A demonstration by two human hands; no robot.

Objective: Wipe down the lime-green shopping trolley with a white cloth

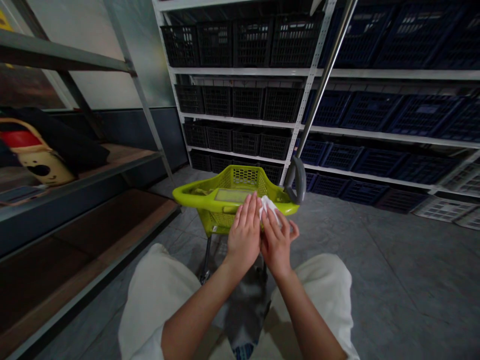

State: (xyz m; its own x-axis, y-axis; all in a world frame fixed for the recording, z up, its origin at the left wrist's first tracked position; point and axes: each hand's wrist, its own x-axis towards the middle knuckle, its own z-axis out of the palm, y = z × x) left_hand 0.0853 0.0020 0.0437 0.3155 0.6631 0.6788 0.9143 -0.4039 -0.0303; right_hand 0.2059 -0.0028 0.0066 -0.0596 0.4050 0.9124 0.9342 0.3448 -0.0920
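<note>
A lime-green plastic shopping cart (187, 196) stands on the floor just in front of my knees. My left hand (244, 235) lies with its fingers straight and close together at the cart's handle side, holding nothing that I can see. Beside it, my right hand (276, 240) presses a crumpled white cloth or tissue (267, 204) against the handle area, fingers bent over it. Part of the handle is hidden behind both hands. At the cart's right corner a grey loop-shaped plastic piece (300, 180) is fixed, and a shiny metal pole (326, 80) rises from it.
White metal shelving (240, 71) with rows of black crates (247, 102) and blue crates (371, 112) lines the back. On the left, a metal-framed rack (142, 159) carries a yellow bag with a face on it (48, 165) and a dark item. Grey tiled floor (375, 250) surrounds the cart.
</note>
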